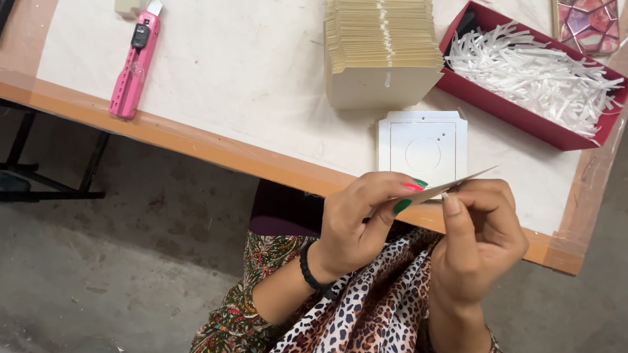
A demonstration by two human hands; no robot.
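A: Head view shows two hands: the left hand (pixel 356 219) and right hand (pixel 477 234) both pinch one thin beige card piece (pixel 455 184) held edge-on, above the near table edge (pixel 180 137).

B: Its axis?

A: Long axis slants, the far-right tip higher, the near-left end between the left fingertips.

B: Other counts?

A: One pink utility knife (pixel 135 59) far left, one stack of beige cards (pixel 381 41), one white square card pile (pixel 424 145), one red tray of white paper shreds (pixel 534 79).

Floral sleeves, leopard-print scarf, black wristband (pixel 310 270), red and green nail polish.
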